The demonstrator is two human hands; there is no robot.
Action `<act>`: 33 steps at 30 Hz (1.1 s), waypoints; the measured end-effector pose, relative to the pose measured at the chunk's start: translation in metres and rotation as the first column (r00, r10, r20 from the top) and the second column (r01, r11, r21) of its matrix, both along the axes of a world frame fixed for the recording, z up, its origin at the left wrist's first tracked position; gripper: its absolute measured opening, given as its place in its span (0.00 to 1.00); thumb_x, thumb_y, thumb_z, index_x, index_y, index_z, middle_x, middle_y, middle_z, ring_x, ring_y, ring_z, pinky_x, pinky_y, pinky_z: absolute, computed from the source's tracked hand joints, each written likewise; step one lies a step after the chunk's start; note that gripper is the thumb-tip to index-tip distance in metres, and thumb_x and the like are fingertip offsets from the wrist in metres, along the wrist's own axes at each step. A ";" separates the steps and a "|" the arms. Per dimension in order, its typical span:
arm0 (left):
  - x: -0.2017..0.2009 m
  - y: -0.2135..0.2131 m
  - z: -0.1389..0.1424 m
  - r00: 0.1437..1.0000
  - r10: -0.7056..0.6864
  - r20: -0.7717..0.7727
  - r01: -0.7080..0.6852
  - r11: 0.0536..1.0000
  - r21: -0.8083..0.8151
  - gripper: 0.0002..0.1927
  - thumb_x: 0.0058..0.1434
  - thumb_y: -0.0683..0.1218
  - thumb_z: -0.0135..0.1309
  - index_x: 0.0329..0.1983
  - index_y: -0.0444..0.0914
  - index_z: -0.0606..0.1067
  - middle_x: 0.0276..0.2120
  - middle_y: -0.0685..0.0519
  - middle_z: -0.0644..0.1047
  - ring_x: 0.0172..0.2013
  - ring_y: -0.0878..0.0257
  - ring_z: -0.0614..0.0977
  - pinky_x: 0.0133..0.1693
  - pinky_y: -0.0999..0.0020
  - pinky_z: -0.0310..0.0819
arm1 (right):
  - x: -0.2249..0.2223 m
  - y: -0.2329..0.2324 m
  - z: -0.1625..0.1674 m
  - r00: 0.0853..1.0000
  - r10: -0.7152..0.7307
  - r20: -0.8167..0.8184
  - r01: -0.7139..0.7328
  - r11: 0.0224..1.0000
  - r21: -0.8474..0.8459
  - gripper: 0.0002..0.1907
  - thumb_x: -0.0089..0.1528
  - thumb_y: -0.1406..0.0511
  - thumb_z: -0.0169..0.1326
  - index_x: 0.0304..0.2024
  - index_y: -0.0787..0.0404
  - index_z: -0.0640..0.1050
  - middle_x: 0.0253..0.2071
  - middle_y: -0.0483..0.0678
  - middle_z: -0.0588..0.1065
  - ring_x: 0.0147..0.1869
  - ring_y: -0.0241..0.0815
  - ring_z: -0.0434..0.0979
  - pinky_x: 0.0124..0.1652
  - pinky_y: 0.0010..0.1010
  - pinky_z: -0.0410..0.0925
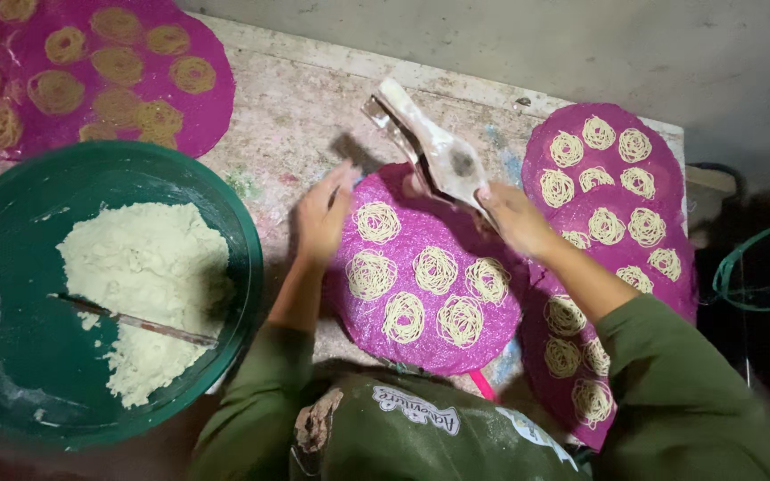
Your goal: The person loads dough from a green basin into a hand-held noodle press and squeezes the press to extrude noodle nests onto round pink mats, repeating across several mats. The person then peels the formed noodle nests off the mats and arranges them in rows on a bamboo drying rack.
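Note:
My right hand grips a dough-smeared metal noodle press, held tilted over the far edge of a round magenta woven mat. Several coils of pale noodle strands lie on that mat. My left hand rests on the mat's left edge with its fingers slightly spread and nothing in it. I wear green sleeves.
A big green basin at the left holds pale dough and a metal spoon. Two more magenta mats with noodle coils lie at the top left and at the right. A worn table top meets a grey wall behind.

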State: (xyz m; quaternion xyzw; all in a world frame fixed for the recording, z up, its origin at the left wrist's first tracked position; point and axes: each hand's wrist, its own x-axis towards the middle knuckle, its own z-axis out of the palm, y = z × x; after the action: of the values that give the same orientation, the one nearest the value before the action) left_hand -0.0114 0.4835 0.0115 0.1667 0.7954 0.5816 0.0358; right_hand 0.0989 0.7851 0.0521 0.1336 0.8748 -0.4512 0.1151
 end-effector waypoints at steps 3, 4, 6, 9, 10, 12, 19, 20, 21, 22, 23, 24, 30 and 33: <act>-0.038 0.044 0.022 0.606 -0.769 -0.201 -0.410 -0.085 -0.908 0.15 0.63 0.57 0.55 0.52 0.52 0.76 0.41 0.60 0.77 0.38 0.66 0.71 0.50 0.63 0.69 | 0.004 0.006 0.002 0.972 0.116 0.203 -0.089 0.987 -0.137 0.28 0.72 0.49 0.31 0.38 0.61 0.74 0.25 0.45 0.74 0.25 0.38 0.73 0.27 0.32 0.74; -0.048 0.058 0.024 0.556 -0.813 -0.173 -0.662 -0.307 -0.684 0.13 0.64 0.59 0.53 0.48 0.51 0.75 0.38 0.60 0.75 0.37 0.65 0.71 0.49 0.63 0.68 | 0.004 0.009 0.005 0.945 0.168 0.282 -0.117 0.975 -0.187 0.27 0.71 0.49 0.29 0.38 0.59 0.74 0.24 0.45 0.73 0.24 0.38 0.72 0.26 0.32 0.75; -0.060 0.086 0.020 0.509 -0.858 -0.060 -0.857 -0.512 0.052 0.15 0.66 0.63 0.50 0.39 0.48 0.71 0.32 0.59 0.71 0.34 0.64 0.70 0.45 0.64 0.67 | 0.001 0.013 0.012 0.942 0.147 0.302 -0.067 0.963 -0.261 0.31 0.71 0.47 0.28 0.37 0.61 0.74 0.23 0.47 0.74 0.24 0.40 0.73 0.25 0.33 0.72; -0.080 0.114 0.007 0.596 -0.798 0.084 -0.284 -0.111 0.952 0.26 0.70 0.68 0.45 0.27 0.44 0.66 0.24 0.58 0.64 0.31 0.63 0.69 0.40 0.66 0.65 | -0.012 0.020 0.024 0.970 0.073 0.231 -0.081 0.996 0.024 0.33 0.71 0.44 0.31 0.36 0.61 0.76 0.23 0.47 0.75 0.25 0.40 0.76 0.27 0.34 0.72; -0.086 0.118 0.002 0.613 -0.787 0.067 -0.272 -0.131 0.953 0.26 0.70 0.67 0.43 0.26 0.44 0.66 0.23 0.59 0.64 0.30 0.63 0.68 0.40 0.66 0.65 | -0.016 0.018 0.026 0.981 0.054 0.184 -0.088 0.979 0.184 0.33 0.71 0.43 0.32 0.37 0.61 0.77 0.23 0.47 0.75 0.26 0.40 0.77 0.29 0.34 0.73; -0.102 0.122 -0.005 0.645 -0.764 0.025 -0.240 -0.171 0.956 0.27 0.71 0.67 0.40 0.25 0.45 0.64 0.23 0.59 0.64 0.28 0.64 0.66 0.38 0.67 0.63 | -0.026 0.009 0.023 0.994 0.083 0.066 -0.100 0.945 0.312 0.34 0.70 0.42 0.34 0.37 0.62 0.77 0.23 0.47 0.75 0.27 0.40 0.77 0.30 0.35 0.71; -0.104 0.125 -0.021 0.680 -0.682 0.269 -0.354 0.017 0.935 0.29 0.69 0.70 0.35 0.20 0.48 0.62 0.16 0.61 0.61 0.20 0.66 0.62 0.30 0.66 0.61 | -0.025 -0.005 0.028 0.978 0.042 0.204 -0.086 0.974 0.210 0.38 0.71 0.42 0.35 0.42 0.69 0.80 0.25 0.50 0.76 0.28 0.43 0.78 0.32 0.39 0.75; -0.100 0.130 -0.019 0.671 -0.675 0.309 -0.397 0.025 0.917 0.29 0.70 0.69 0.35 0.19 0.48 0.62 0.16 0.62 0.60 0.20 0.66 0.61 0.30 0.67 0.60 | -0.026 -0.001 0.033 0.977 0.019 0.214 -0.069 0.971 0.228 0.36 0.70 0.42 0.36 0.47 0.67 0.78 0.24 0.50 0.75 0.28 0.44 0.78 0.32 0.40 0.75; -0.099 0.134 -0.016 0.659 -0.667 0.347 -0.441 0.031 0.897 0.30 0.70 0.69 0.35 0.18 0.48 0.61 0.15 0.62 0.60 0.19 0.66 0.61 0.29 0.67 0.59 | -0.028 0.004 0.039 0.974 -0.005 0.225 -0.053 0.967 0.248 0.35 0.68 0.42 0.37 0.52 0.64 0.77 0.24 0.50 0.75 0.28 0.44 0.77 0.32 0.41 0.75; -0.098 0.137 -0.013 0.661 -0.673 0.333 -0.439 0.014 0.899 0.28 0.70 0.68 0.34 0.19 0.48 0.61 0.16 0.61 0.60 0.20 0.66 0.61 0.30 0.67 0.59 | -0.030 0.007 0.043 0.972 -0.030 0.233 -0.035 0.962 0.269 0.34 0.67 0.43 0.38 0.56 0.62 0.75 0.24 0.50 0.74 0.28 0.44 0.76 0.32 0.42 0.76; -0.101 0.140 -0.008 0.662 -0.680 0.314 -0.432 -0.004 0.902 0.27 0.69 0.66 0.34 0.20 0.48 0.61 0.17 0.61 0.60 0.21 0.66 0.61 0.31 0.66 0.59 | -0.033 0.007 0.044 0.981 -0.020 0.194 -0.040 0.954 0.296 0.35 0.67 0.42 0.38 0.57 0.63 0.75 0.24 0.49 0.75 0.28 0.42 0.77 0.33 0.42 0.75; -0.104 0.142 -0.003 0.663 -0.689 0.294 -0.424 -0.022 0.905 0.26 0.69 0.65 0.33 0.20 0.47 0.61 0.17 0.61 0.59 0.22 0.65 0.61 0.31 0.66 0.59 | -0.035 0.006 0.045 0.988 -0.010 0.154 -0.041 0.946 0.323 0.35 0.68 0.42 0.37 0.58 0.63 0.74 0.23 0.48 0.75 0.28 0.41 0.77 0.33 0.41 0.75; -0.114 0.133 0.002 0.728 -0.621 0.292 -0.318 0.072 0.945 0.26 0.65 0.67 0.36 0.19 0.47 0.60 0.15 0.60 0.59 0.20 0.65 0.60 0.28 0.65 0.56 | -0.032 -0.006 0.035 0.998 0.051 0.021 -0.055 0.966 0.254 0.33 0.70 0.45 0.39 0.48 0.68 0.79 0.23 0.52 0.73 0.27 0.43 0.73 0.31 0.42 0.69; -0.106 0.140 -0.004 0.691 -0.615 0.380 -0.425 0.080 0.902 0.22 0.63 0.62 0.35 0.18 0.47 0.60 0.15 0.60 0.59 0.19 0.64 0.60 0.27 0.63 0.56 | -0.029 0.003 0.040 0.988 -0.019 0.156 -0.015 0.976 0.218 0.30 0.69 0.46 0.40 0.43 0.64 0.79 0.22 0.49 0.74 0.26 0.43 0.73 0.29 0.41 0.71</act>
State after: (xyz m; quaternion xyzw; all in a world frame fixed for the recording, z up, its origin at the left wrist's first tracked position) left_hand -0.1174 0.6238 0.0077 -0.0353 0.0789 0.9615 0.2610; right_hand 0.0697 0.7881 0.0922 0.1816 0.9071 -0.3406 0.1680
